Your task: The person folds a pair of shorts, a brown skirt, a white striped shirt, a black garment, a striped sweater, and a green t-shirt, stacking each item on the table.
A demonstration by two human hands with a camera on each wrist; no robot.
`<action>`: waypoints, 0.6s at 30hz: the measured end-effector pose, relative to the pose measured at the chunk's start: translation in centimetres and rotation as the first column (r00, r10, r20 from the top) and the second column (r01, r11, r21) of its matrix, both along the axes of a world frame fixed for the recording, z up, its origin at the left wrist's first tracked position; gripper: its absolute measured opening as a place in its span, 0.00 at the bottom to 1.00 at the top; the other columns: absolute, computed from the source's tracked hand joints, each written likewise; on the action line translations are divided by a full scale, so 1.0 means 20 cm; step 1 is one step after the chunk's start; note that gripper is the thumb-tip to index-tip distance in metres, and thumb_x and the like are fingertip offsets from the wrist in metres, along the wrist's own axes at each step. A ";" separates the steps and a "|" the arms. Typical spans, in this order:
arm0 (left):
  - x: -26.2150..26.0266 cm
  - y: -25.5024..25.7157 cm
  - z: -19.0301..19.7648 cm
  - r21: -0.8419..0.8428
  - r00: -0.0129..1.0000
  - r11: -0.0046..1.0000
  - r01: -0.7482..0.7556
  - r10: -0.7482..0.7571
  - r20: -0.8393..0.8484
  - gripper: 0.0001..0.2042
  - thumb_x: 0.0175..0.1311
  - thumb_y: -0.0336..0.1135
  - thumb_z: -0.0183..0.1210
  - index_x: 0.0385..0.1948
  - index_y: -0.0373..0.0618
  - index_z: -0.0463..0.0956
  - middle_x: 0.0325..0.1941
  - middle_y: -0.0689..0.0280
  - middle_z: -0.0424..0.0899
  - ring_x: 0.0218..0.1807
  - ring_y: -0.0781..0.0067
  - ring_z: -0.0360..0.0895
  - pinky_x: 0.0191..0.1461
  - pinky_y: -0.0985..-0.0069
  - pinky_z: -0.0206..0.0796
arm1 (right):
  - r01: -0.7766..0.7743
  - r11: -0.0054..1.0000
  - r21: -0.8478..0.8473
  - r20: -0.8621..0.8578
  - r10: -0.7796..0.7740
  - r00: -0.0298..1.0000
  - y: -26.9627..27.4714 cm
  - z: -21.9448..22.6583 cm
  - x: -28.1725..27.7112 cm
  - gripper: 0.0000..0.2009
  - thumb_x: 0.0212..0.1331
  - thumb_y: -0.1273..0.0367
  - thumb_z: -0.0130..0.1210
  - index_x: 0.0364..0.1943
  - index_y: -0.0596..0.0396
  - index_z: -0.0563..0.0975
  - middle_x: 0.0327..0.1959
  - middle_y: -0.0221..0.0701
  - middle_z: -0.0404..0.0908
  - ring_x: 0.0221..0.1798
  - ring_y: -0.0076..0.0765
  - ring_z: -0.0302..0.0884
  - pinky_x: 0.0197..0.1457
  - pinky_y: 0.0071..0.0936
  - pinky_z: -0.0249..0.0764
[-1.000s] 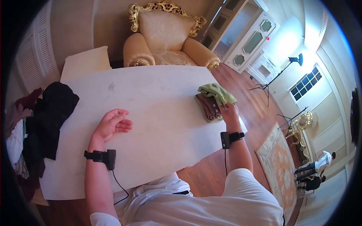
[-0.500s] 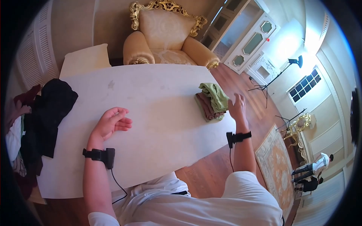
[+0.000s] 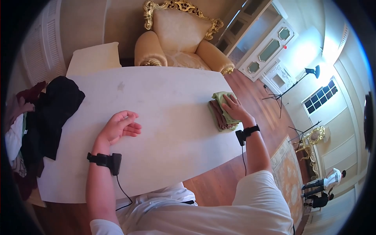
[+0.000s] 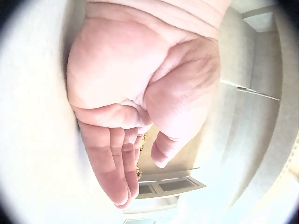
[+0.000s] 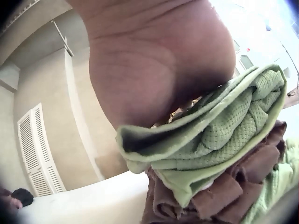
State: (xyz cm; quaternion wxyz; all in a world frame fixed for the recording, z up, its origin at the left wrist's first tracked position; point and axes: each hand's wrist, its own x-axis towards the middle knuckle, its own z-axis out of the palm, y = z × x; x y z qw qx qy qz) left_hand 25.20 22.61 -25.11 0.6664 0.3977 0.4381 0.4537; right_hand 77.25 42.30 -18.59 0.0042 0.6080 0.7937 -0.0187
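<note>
Our right hand (image 3: 237, 111), fingers straight, rests on the folded green textured cloth (image 5: 233, 119); we should press evenly. Our left hand (image 3: 118, 127), loosely relaxed, holds nothing.

Folded green garment (image 5: 226, 126) atop folded brown cloth (image 5: 219, 196)
</note>
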 end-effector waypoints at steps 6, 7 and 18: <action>0.01 0.01 0.01 0.011 1.000 1.000 0.009 -0.009 -0.006 0.21 0.78 0.50 0.59 0.57 0.41 0.75 0.44 0.55 0.88 0.43 0.66 0.89 0.51 0.70 0.83 | 0.061 0.998 -0.034 0.110 -0.057 0.992 -0.14 -0.08 -0.10 0.36 0.74 0.36 0.39 0.82 0.29 0.57 0.88 0.40 0.43 0.87 0.67 0.36 0.82 0.71 0.45; 0.01 0.01 0.02 0.011 1.000 1.000 0.004 -0.004 -0.009 0.21 0.78 0.50 0.59 0.57 0.42 0.75 0.44 0.55 0.88 0.43 0.66 0.89 0.51 0.70 0.83 | 0.082 0.996 -0.034 0.119 -0.078 0.990 -0.16 -0.10 -0.11 0.36 0.74 0.36 0.38 0.83 0.29 0.56 0.88 0.39 0.42 0.87 0.67 0.35 0.81 0.74 0.45; 0.01 0.01 0.00 0.000 1.000 1.000 0.004 -0.004 -0.011 0.19 0.79 0.49 0.58 0.57 0.42 0.74 0.44 0.56 0.88 0.44 0.67 0.89 0.51 0.70 0.83 | -0.096 0.981 0.167 0.067 0.085 0.994 -0.16 -0.02 -0.23 0.34 0.76 0.42 0.45 0.81 0.31 0.59 0.86 0.43 0.48 0.86 0.69 0.37 0.84 0.69 0.40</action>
